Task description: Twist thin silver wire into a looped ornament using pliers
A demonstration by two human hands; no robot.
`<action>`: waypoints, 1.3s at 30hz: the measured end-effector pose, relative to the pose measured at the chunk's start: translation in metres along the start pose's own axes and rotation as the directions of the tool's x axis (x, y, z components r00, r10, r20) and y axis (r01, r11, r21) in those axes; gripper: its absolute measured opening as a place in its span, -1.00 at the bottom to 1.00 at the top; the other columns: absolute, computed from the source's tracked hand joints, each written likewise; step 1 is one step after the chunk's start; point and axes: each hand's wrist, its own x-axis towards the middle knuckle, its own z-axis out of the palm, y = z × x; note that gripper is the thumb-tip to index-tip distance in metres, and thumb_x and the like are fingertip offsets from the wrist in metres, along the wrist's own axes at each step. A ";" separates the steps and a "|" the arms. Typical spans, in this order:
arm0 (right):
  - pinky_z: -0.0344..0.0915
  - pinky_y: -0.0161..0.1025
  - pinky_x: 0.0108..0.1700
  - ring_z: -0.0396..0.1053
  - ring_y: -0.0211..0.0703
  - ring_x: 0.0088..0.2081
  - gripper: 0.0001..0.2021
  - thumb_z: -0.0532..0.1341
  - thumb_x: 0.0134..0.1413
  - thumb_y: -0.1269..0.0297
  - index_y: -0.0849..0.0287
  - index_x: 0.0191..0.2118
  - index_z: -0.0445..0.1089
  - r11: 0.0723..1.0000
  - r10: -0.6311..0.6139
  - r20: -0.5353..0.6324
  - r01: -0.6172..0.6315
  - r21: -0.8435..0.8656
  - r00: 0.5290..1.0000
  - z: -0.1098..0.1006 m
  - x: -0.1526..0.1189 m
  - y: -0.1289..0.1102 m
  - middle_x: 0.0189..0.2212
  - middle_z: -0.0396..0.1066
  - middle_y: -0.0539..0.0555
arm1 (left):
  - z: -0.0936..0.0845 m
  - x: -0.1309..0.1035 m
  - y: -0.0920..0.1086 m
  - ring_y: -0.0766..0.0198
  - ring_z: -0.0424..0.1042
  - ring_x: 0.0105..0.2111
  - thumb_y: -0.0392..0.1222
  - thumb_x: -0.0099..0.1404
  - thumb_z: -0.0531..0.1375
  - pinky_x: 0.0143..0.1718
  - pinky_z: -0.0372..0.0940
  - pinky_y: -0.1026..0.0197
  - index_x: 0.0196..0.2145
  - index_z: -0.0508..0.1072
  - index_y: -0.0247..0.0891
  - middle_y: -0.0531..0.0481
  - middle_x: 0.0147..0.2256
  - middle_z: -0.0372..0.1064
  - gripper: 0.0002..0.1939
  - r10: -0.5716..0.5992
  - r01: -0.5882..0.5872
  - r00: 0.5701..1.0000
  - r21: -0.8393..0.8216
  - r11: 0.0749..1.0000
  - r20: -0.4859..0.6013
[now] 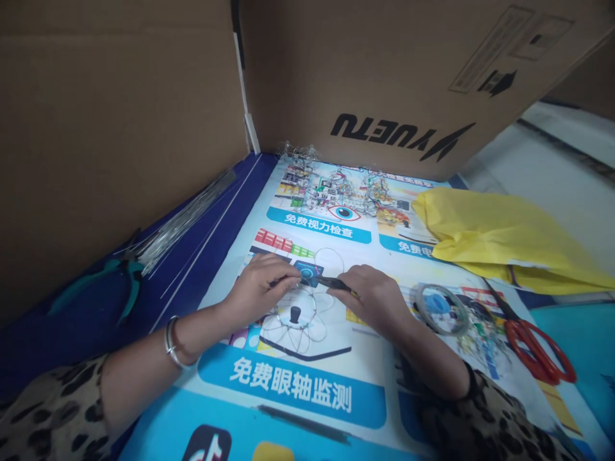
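A flower shape of thin wire [316, 312], a small ring with several looped petals, hangs between my hands over the printed sheet. My left hand [263, 280] is closed, thumb and fingers pinching the wire at the top of the ring. My right hand [372, 298] is wrapped around small pliers [331, 282] with dark jaws. Their tip points left and meets the wire close to my left fingertips; whether the jaws grip it is too small to tell. One wire loop [330, 250] rises above the pliers.
Teal-handled pliers [132, 288] and a bundle of straight wires [180, 221] lie at left. Tangled wire pieces [336, 186] lie at the back. Right are a tape roll [461, 314], red scissors [541, 352] and a yellow bag [509, 230]. Cardboard [307, 77] walls the back.
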 end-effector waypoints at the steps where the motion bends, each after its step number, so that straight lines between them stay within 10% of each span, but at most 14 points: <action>1: 0.07 -0.31 -0.34 0.26 -0.22 -0.37 -0.68 0.07 0.13 0.03 0.18 -0.38 0.39 1.000 -0.009 0.009 0.010 -0.023 1.000 -0.001 0.000 0.000 -0.47 0.36 0.06 | 0.000 -0.001 0.000 0.31 0.34 -0.39 -0.26 0.23 0.14 -0.28 0.18 0.21 -0.38 0.46 -0.22 0.06 -0.46 0.42 -0.91 0.000 0.000 1.000 -0.001 1.000 0.002; 17: -0.04 -0.29 -0.42 0.22 -0.24 -0.44 -0.65 0.05 0.15 0.02 0.18 -0.47 0.30 0.987 -0.077 0.051 0.084 -0.140 0.996 -0.038 0.002 -0.022 -0.53 0.31 0.03 | 0.001 -0.003 0.003 0.32 0.31 -0.41 -0.28 0.23 0.13 -0.32 0.15 0.22 -0.43 0.42 -0.23 0.10 -0.49 0.40 -0.90 -0.074 0.074 0.997 0.011 0.997 -0.012; 39: -0.08 -0.21 -0.36 0.20 -0.15 -0.36 -0.71 0.09 0.13 0.06 0.17 -0.42 0.35 0.967 -0.103 0.097 0.123 -0.224 0.990 -0.007 0.005 -0.031 -0.46 0.30 0.08 | 0.003 -0.007 0.000 0.28 0.34 -0.38 -0.24 0.30 0.06 -0.28 0.14 0.18 -0.33 0.40 -0.22 0.06 -0.40 0.44 -0.87 0.046 -0.049 0.999 0.177 0.983 0.021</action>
